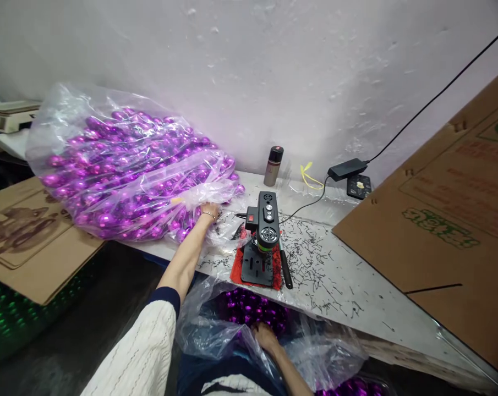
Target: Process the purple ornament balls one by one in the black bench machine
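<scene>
My left hand (209, 210), with a bracelet at the wrist, reaches into the mouth of a large clear plastic bag (67, 110) full of shiny purple baubles (137, 148). Plastic and baubles hide its fingers. Below the table edge, my right hand (265, 334) is at a second open plastic bag (203, 330) over my lap, beside more purple baubles (252, 308). Its fingers point down and away, and I cannot make out what they hold. Between the hands stands a small black machine (268, 220) with round vents and buttons, its slotted base plate (257, 267) on a red cloth (236, 272).
Small dark bits (315, 258) litter the white table (368, 297). A black-handled tool (286, 269) lies beside the machine. Behind are a spray can (273, 166), a power adapter (348, 169) and a phone (359, 187). Cardboard (447, 236) rises at right; another cardboard piece (34, 236) lies left.
</scene>
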Demonstrator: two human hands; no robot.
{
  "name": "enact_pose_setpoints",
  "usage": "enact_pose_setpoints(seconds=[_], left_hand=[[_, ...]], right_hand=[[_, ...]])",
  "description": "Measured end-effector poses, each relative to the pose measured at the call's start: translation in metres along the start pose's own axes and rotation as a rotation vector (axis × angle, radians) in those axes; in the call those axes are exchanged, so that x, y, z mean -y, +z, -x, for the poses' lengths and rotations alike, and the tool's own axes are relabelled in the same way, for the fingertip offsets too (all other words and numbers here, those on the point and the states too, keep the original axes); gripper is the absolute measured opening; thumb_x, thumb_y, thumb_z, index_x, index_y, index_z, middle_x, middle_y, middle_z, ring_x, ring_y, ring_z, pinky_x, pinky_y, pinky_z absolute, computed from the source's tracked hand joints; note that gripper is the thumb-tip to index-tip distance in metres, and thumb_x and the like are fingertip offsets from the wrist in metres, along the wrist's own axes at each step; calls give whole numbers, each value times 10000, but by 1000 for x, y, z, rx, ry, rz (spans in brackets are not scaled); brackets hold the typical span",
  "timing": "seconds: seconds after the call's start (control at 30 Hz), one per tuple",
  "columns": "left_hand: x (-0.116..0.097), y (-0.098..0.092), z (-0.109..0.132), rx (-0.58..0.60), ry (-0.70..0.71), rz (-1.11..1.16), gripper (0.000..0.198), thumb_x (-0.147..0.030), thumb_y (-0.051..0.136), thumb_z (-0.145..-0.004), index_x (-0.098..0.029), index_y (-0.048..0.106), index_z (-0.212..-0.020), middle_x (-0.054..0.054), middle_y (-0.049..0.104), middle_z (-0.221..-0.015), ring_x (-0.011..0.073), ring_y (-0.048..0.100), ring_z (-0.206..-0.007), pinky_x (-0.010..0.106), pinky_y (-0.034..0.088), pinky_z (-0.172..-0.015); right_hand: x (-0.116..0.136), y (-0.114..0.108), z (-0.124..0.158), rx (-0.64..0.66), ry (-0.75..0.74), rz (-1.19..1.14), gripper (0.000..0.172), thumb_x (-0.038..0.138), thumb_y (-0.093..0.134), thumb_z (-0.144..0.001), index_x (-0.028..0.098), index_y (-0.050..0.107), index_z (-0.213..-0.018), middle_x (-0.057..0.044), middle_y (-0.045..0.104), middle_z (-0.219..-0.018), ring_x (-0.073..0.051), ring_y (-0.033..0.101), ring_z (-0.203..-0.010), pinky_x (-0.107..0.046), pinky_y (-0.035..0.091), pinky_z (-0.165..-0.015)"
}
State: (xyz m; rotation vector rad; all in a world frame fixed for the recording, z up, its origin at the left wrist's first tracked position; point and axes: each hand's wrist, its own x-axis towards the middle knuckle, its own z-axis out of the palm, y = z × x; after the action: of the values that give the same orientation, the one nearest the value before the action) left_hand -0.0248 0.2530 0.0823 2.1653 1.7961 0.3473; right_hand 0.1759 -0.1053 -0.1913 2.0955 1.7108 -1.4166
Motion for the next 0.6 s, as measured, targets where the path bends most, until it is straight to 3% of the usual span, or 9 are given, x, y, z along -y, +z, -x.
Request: enact_pose_setpoints(seconds=[0.13,0.27,0.37,0.47,0.6], left_hand=[[-3,1,0,-28,-101,68,205,-144,631,-875,-43,700,-1040,271,702,-1151,395,619,-1221,487,447,-1071],[-10,-5,17,-36,-68,258,437,-294,648,-921,-80,595,-1298,218,671,-1278,300,641,-1188,408,510,-1031],[-12,-8,48,1,-105,901,483,-315,604,-961,-122,519,-1395,171,654,-1327,223,675,-1125,375,546,-1014],[-13,-2,93,46,-247,1578,408,-294,581,-975,-103,560,-1335,151,700,-1212,198,717,-1030,366,572,-1000],[-24,19,152,64,-424,1935,307,-251,610,-952,-95,631,-1215,130,735,-1094,201,739,-989,347,596,-973]], right_hand=[[1,0,1,10,5,-2,396,286,402,-953,203,746,-1130,-137,755,-1234,-279,692,-1203,-383,490,-1047],[3,-3,5,12,3,11,393,279,410,-957,189,738,-1154,-155,745,-1253,-287,687,-1221,-386,486,-1053],[6,-6,8,15,-1,28,381,264,424,-959,189,735,-1166,-156,745,-1253,-288,685,-1233,-382,487,-1049],[10,-9,13,20,-7,53,368,256,431,-967,187,738,-1159,-154,756,-1228,-279,697,-1210,-358,496,-1017],[14,-15,22,12,-18,93,379,276,409,-990,187,733,-1164,-142,760,-1223,-250,706,-1181,-314,495,-982]])
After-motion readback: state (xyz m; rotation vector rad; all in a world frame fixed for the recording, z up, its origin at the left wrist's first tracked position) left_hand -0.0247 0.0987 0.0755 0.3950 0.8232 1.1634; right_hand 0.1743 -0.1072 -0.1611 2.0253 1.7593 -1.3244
